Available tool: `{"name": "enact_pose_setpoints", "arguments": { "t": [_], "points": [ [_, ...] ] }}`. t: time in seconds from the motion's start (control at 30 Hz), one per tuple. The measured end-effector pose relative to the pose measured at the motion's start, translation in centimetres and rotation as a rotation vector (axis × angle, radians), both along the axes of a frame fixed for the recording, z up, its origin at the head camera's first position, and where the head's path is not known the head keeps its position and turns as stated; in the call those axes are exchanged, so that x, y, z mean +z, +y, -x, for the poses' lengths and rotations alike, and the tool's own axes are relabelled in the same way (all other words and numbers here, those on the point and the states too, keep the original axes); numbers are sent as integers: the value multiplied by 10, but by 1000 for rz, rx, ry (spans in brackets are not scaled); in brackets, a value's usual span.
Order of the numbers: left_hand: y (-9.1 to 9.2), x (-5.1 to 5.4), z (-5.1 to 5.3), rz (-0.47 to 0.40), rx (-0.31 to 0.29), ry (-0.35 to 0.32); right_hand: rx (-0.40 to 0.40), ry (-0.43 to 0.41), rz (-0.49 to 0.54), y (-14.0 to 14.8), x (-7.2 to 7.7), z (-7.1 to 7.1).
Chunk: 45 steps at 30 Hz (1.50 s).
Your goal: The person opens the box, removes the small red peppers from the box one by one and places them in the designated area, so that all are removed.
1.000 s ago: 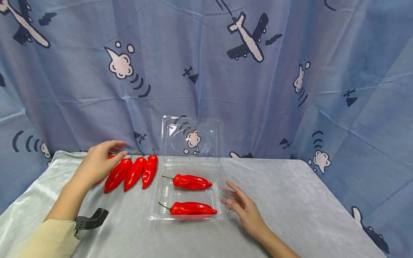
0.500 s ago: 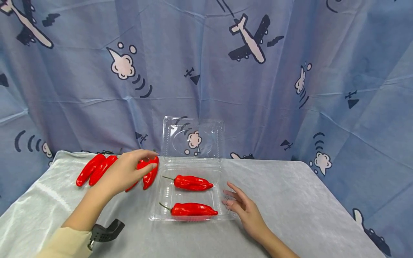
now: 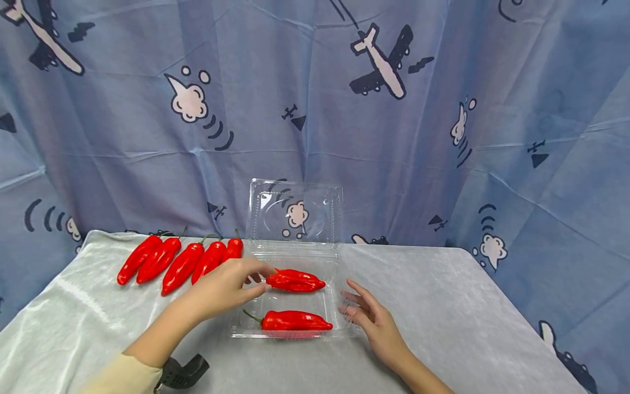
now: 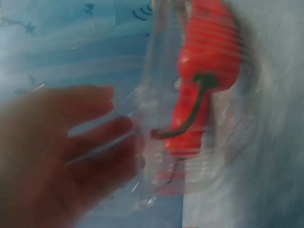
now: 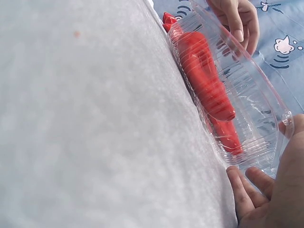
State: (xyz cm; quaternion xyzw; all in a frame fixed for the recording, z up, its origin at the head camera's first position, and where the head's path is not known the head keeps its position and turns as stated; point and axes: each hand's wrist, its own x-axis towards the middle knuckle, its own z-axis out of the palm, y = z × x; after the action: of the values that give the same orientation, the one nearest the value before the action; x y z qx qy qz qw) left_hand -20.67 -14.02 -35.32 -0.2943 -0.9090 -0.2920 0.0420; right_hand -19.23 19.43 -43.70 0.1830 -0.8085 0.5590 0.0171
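A clear plastic clamshell container (image 3: 294, 302) lies unfolded, its lid (image 3: 322, 219) raised at the back. Two red peppers lie inside, one farther back (image 3: 296, 281) and one nearer the front (image 3: 297, 321). Over the container's left side is my left hand (image 3: 223, 287), fingers loosely bent near the back pepper's stem; it appears to hold nothing. The blurred left wrist view has this hand (image 4: 71, 147) beside the plastic wall. My right hand (image 3: 376, 323) rests against the right wall with relaxed fingers. In the right wrist view, its fingers (image 5: 241, 192) touch the ribbed plastic.
Several more red peppers (image 3: 182, 269) lie in a slanted row at the back left of the table, the rightmost ones partly hidden by my left hand. A pale cloth (image 3: 418, 306) covers the table. Behind it hangs a blue curtain (image 3: 256, 71) with printed planes.
My left hand has moved right and toward me, from above the pepper row to the container's left side. The row of peppers has stayed put. My right hand has barely moved.
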Motion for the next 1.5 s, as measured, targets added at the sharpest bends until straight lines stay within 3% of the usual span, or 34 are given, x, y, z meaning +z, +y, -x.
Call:
{"name": "enact_pose_setpoints", "arguments": {
  "t": [0.23, 0.4, 0.97, 1.1, 1.37, 1.5],
  "points": [
    [11, -11, -2, 36, -89, -109, 21, 14, 21, 0, 1, -1],
    [14, -19, -3, 93, -145, -98, 21, 3, 17, 0, 1, -1],
    [21, -24, -10, 205, -52, -103, 47, 21, 34, -1, 2, -1],
    [22, -25, -9, 185, -55, -100, 43, 11, 38, 0, 1, -1],
    [21, -27, -5, 64, -61, -82, 45, 24, 42, 0, 0, -1],
    [19, -25, -3, -7, -56, -124, 38, 17, 40, 0, 1, -1]
  ]
}}
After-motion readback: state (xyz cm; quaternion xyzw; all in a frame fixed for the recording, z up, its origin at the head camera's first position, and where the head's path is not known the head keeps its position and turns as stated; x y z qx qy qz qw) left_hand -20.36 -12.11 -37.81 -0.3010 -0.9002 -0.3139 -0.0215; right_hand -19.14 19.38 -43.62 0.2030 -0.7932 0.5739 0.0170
